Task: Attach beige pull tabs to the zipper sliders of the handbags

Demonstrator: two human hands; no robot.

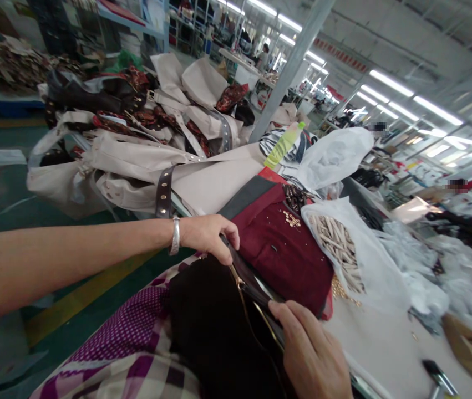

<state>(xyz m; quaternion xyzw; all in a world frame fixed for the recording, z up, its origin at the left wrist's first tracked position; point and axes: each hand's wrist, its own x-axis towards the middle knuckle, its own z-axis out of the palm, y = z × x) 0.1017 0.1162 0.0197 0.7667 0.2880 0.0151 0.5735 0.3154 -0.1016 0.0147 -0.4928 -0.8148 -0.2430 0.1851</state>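
A dark brown bag [219, 327] with a gold zipper lies across my lap, over purple checked cloth [131, 343]. My left hand [208, 235], a silver bangle on its wrist, pinches the bag's upper edge at the far end. My right hand [313, 354] grips the same edge nearer to me, fingers curled over it. Just beyond the bag sits a dark red bag [283, 249] with small gold studs on the worktable [377, 343].
A heap of beige bags and straps [152, 160] with dark red pieces fills the far left. A clear plastic bag of pale strips [344, 249] lies right of the red bag. White plastic bags [331, 155], a green bottle [283, 145] and a metal pillar [289, 66] stand behind.
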